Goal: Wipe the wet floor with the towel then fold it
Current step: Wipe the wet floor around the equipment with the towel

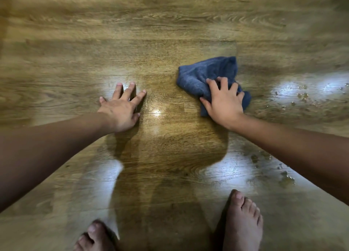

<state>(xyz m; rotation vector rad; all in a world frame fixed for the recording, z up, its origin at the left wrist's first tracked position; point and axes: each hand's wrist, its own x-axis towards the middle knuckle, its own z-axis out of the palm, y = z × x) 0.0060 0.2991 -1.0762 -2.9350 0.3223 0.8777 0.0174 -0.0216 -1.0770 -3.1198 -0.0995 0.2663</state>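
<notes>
Both hands are down on the floor [170,24], which is brown wood laminate. At centre left of the frame the left hand [120,109] lies flat with its fingers spread and holds nothing. At centre right the right hand [224,103] presses on the towel [204,73] — the fingers are curled a little into the cloth. This blue towel is crumpled, and most of it shows above and to the left of that hand. Water drops [302,96] shine on the boards at the right edge, and more lie at lower right. Two bare feet [243,224] stand at the bottom of the frame.
</notes>
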